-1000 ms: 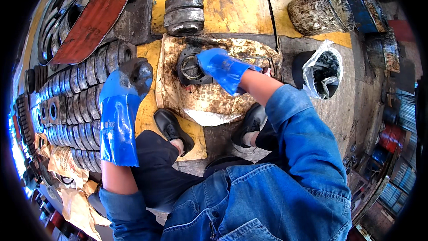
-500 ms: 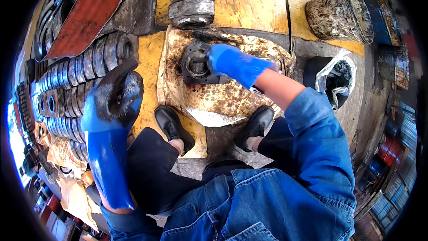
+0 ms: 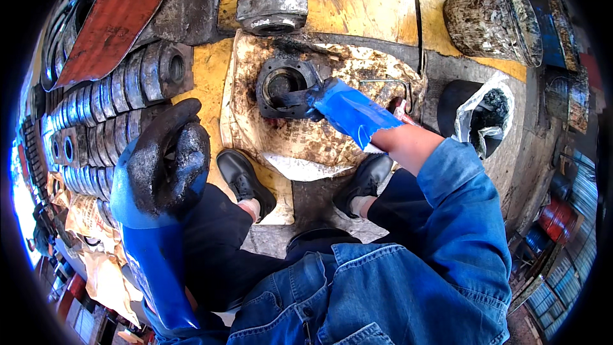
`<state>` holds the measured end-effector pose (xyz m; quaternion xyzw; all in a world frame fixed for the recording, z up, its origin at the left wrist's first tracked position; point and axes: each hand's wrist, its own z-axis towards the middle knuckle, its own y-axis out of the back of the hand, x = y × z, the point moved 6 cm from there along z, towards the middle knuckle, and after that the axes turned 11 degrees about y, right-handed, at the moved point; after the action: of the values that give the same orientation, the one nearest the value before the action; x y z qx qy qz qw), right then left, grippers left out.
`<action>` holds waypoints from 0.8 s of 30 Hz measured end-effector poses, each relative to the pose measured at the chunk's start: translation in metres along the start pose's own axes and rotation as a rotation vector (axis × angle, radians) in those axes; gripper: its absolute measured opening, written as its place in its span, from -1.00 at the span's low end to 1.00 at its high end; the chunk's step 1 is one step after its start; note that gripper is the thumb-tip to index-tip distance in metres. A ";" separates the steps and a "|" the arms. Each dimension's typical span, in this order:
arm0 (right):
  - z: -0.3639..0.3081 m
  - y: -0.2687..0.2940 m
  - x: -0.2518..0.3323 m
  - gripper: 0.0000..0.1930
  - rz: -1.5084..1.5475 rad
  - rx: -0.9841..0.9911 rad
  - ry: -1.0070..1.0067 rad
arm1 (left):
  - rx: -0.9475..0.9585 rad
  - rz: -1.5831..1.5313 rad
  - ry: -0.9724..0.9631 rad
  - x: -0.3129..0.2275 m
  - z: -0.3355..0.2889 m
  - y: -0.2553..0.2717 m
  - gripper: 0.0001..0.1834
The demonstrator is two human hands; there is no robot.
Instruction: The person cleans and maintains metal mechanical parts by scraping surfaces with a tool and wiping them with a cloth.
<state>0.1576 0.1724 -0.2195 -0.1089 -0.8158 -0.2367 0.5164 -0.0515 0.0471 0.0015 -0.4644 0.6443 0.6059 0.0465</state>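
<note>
A dark, greasy square metal housing (image 3: 300, 68) with a round bore lies flat on a stained sack (image 3: 357, 147) in front of my feet. My right hand (image 3: 332, 99), in a blue glove with blackened fingers, is at the housing's right side. Its outstretched fingers reach over the lower rim into the bore, and I see nothing held in them. On the left my left hand (image 3: 167, 163), in a similar glove thick with black grease, hovers near my knee. Its fingers are loosely bent and apart, with nothing visible between them, and it touches no part.
Rows of metal housings (image 3: 137, 83) line the left, below a rusty red sheet (image 3: 118, 22). More stacked housings (image 3: 273, 9) stand beyond the sack. To the right are a grimy bucket (image 3: 479, 22) and a black container with a plastic liner (image 3: 465, 112). A bent metal rod (image 3: 386, 81) lies on the sack.
My right hand has slid from the top of the bore down and to the right, uncovering more of the ring. My left hand has dropped slightly.
</note>
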 end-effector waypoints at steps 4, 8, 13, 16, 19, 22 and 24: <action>0.015 0.014 -0.037 -0.70 -0.330 0.089 -0.137 | -0.001 0.007 0.001 -0.004 -0.004 0.000 -0.66; 0.030 0.017 -0.066 -0.70 -0.468 0.152 -0.070 | 0.012 0.005 -0.013 -0.003 -0.001 -0.003 -0.66; 0.044 0.019 -0.018 -0.73 -0.749 0.262 -0.176 | 0.012 0.009 -0.010 0.003 -0.005 -0.001 -0.66; 0.050 0.022 -0.005 -0.75 -0.799 0.239 0.025 | 0.007 0.017 -0.014 0.000 -0.008 0.003 -0.67; 0.058 0.018 0.015 -0.83 -0.890 0.289 0.094 | 0.003 0.030 -0.005 -0.003 -0.015 0.006 -0.67; 0.061 0.017 0.025 -0.81 -0.999 0.313 0.226 | -0.043 0.051 0.014 -0.008 -0.015 0.000 -0.63; 0.068 -0.004 0.047 -0.81 -1.217 0.563 0.110 | -0.082 0.102 -0.136 -0.008 -0.012 -0.001 -0.63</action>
<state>0.0817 0.1997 -0.2025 0.5213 -0.7349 -0.2692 0.3402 -0.0402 0.0412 0.0086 -0.3901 0.6372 0.6635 0.0403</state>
